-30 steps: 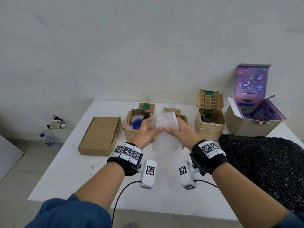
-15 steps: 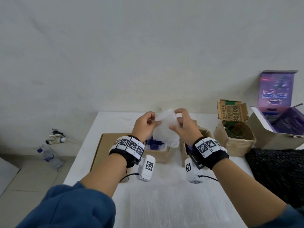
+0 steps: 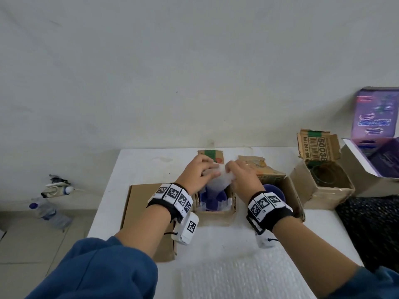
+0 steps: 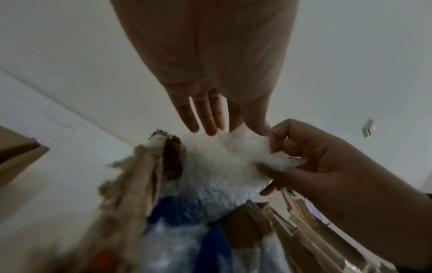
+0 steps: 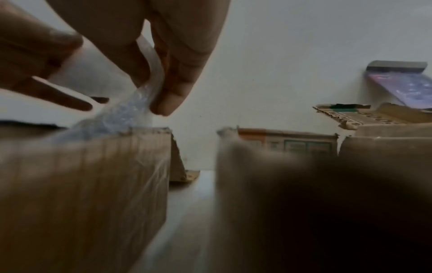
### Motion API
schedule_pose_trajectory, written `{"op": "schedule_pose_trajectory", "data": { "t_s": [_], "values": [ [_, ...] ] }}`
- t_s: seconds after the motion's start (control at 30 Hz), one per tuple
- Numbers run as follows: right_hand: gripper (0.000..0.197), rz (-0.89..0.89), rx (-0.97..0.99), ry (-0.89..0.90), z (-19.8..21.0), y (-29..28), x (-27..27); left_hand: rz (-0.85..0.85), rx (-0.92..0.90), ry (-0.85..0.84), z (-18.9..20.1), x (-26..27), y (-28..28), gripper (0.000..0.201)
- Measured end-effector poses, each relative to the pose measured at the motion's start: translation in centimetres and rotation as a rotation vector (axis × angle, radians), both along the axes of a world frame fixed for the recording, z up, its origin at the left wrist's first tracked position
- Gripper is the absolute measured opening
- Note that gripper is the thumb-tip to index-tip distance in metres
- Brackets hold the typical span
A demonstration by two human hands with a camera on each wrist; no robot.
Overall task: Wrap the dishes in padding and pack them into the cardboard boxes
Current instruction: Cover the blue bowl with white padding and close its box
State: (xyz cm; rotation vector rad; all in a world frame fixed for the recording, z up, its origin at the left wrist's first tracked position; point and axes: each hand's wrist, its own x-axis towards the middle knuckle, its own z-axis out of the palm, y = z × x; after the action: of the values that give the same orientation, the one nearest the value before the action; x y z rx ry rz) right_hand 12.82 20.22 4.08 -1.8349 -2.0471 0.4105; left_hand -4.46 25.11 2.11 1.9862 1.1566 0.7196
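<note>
Both my hands hold a crumpled piece of bubble wrap [image 3: 219,183] over a small open cardboard box [image 3: 212,214] in the middle of the table. My left hand [image 3: 201,173] pinches its left side, thumb against fingers [image 4: 205,118]. From the right, my right hand [image 3: 241,175] pinches the same bubble wrap [image 5: 121,114] between thumb and fingers [image 5: 175,88]. The wrap's lower end hangs into the box onto a blue dish [image 3: 210,197] that lies there with more wrap. In the left wrist view the bubble wrap [image 4: 222,162] covers the blue dish [image 4: 187,208].
A second open box [image 3: 291,190] just right holds a blue bowl [image 3: 275,190]. Further right stand another open box [image 3: 323,190] and a purple carton [image 3: 375,160]. A flat closed box [image 3: 142,210] lies left, a bubble wrap sheet [image 3: 237,277] in front, and black cloth [image 3: 371,225] at right.
Both hands have brought the bubble wrap piece down from chest height into the mouth of the small box. My head has moved closer and looks further left.
</note>
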Motion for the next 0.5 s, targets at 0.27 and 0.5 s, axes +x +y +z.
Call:
{"op": "schedule_pose_trajectory", "data": {
  "t_s": [0.27,0.5],
  "values": [
    [0.043,0.089,0.098,-0.323,-2.2,-0.3,-0.3,-0.108,0.107,0.206,-2.0,-0.9,1.0,0.032],
    [0.047,0.170,0.013,-0.574,-2.9,1.3,-2.0,0.139,0.153,0.101,-3.9,-2.1,0.2,0.042]
  ]
}}
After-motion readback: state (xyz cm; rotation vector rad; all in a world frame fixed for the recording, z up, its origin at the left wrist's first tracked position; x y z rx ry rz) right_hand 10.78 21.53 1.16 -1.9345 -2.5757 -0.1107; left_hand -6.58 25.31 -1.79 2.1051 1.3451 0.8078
